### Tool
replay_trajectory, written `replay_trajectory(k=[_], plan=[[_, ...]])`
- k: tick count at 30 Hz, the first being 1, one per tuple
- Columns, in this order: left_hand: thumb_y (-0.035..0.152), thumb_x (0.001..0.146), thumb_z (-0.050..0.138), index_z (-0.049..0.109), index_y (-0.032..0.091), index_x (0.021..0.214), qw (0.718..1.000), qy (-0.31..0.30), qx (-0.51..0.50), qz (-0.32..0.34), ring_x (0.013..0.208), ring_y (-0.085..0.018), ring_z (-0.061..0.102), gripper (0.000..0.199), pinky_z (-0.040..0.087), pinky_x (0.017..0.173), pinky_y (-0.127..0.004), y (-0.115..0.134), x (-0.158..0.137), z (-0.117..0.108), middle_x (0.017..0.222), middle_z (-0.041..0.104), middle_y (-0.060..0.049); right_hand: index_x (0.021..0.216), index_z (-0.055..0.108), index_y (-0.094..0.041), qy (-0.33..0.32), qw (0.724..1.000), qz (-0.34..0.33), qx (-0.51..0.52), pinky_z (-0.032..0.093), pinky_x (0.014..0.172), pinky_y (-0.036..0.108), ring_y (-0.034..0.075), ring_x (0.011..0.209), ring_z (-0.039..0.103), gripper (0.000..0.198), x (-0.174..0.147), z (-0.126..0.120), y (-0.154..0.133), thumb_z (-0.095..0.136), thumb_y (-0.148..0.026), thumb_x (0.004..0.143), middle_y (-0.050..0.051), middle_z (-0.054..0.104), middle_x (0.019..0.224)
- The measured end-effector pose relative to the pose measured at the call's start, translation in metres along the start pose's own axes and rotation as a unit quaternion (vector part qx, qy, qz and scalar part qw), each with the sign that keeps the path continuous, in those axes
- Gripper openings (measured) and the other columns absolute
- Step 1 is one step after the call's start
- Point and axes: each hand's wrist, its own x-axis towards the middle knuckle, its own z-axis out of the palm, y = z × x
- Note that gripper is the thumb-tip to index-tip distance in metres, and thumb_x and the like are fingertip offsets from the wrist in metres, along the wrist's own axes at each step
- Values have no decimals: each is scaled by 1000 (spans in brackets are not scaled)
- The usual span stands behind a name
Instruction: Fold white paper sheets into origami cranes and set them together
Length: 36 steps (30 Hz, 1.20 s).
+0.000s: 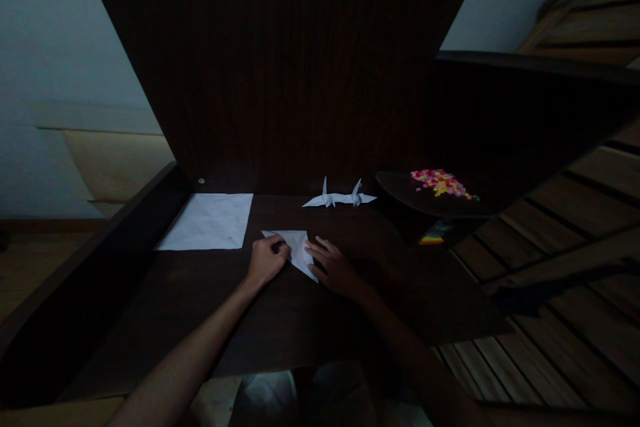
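A folded piece of white paper (299,250), triangular in outline, lies on the dark wooden desk between my hands. My left hand (269,257) is closed at its left edge, fingers curled and thumb against them. On the other side, my right hand (333,265) rests with its fingers apart, the tips touching the paper's right edge. Behind them, two folded white paper cranes (343,199) stand in a row with upright points. To the left is a flat white sheet of paper (213,221) with faint creases.
A low dark side panel (95,260) borders the desk on the left, and a tall dark panel (295,67) rises behind it. Small pink, red and yellow pieces (440,183) are heaped on a raised shelf (400,190) at right. Wooden slats (560,233) show beyond.
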Motion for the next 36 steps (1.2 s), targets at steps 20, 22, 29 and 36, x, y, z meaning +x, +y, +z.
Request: replay_trajectory(k=[20,22,29,36], plan=[[45,83,53,64,14,114,943,-209,143,217,121,-24,51,46,39,105,-37,-19,3,-12,125,60,-12,134,44,-17,18,992,70,104,29,109,48,23,134,32,43,-2,-2,5,36,-26,93,12,46,138],[57,76,58,62,13,117,941,-227,138,212,124,-26,48,61,37,106,-37,-19,3,-15,129,56,-13,133,46,-18,25,989,79,119,30,109,48,23,133,34,42,-3,-3,5,38,-28,92,12,47,137],[55,75,61,58,16,122,955,-215,94,181,121,-24,51,61,38,105,-37,-20,4,-12,127,58,-11,128,51,-20,41,984,106,140,32,107,45,23,128,40,40,-3,-5,3,42,-33,91,13,48,134],[47,80,61,61,17,118,961,-209,55,170,118,-23,54,49,39,104,-37,-17,4,-13,123,61,-10,127,52,-22,65,982,103,142,36,104,44,23,123,45,38,-4,-4,4,43,-33,91,12,50,129]])
